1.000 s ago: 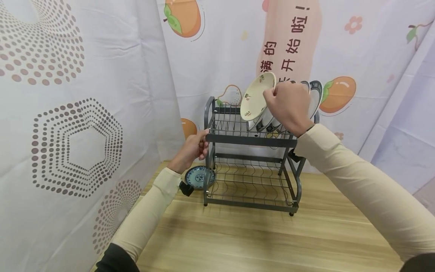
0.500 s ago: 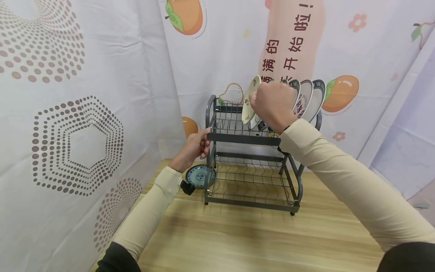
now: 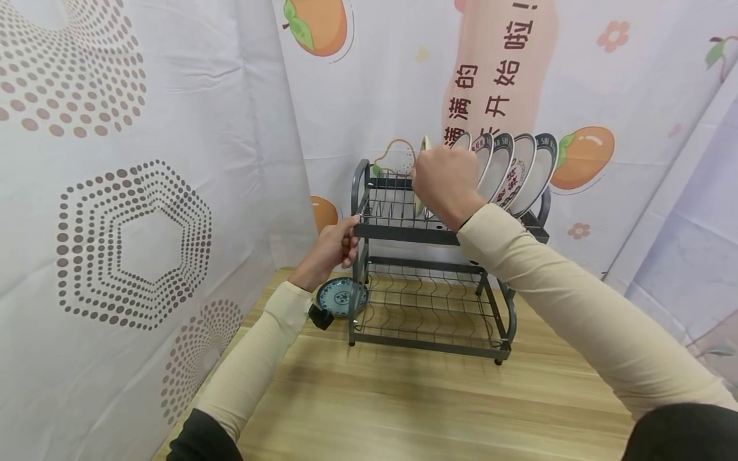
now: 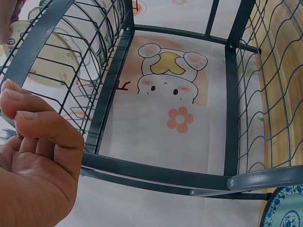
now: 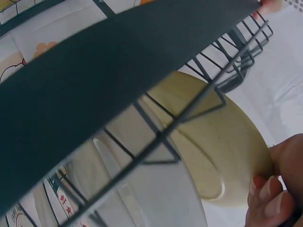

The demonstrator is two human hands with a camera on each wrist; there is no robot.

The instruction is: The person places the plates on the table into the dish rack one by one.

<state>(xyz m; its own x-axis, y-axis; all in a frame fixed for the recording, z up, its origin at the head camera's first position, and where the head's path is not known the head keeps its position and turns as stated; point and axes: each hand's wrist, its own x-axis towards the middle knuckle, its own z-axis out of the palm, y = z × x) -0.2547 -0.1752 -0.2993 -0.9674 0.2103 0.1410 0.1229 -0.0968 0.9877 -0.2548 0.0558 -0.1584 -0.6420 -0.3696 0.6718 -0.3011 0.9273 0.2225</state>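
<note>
A two-tier dark grey dish rack (image 3: 398, 235) stands on the table. At the front left corner of its upper tier, my left hand (image 3: 325, 255) grips the frame with the thumb on top and fingers curled. My right hand (image 3: 446, 181) pinches the rim of a cream plate (image 5: 227, 142) at the upper tier. The plate stands nearly upright among the wires, seen almost edge-on from the head and mostly covered by the hand. To its right, several white plates (image 3: 526, 173) with patterned rims stand in a leaning row.
A blue patterned plate (image 3: 341, 296) lies on the wooden table (image 3: 426, 397) beside the rack's left foot. The lower tier (image 3: 426, 307) shows bare wavy wires. Printed curtains (image 3: 375, 77) hang close behind the rack and along the left.
My right hand has moved left and slightly down, turning the cream plate from a leftward tilt to nearly upright. More of the white plates show. My left hand stays on the rack.
</note>
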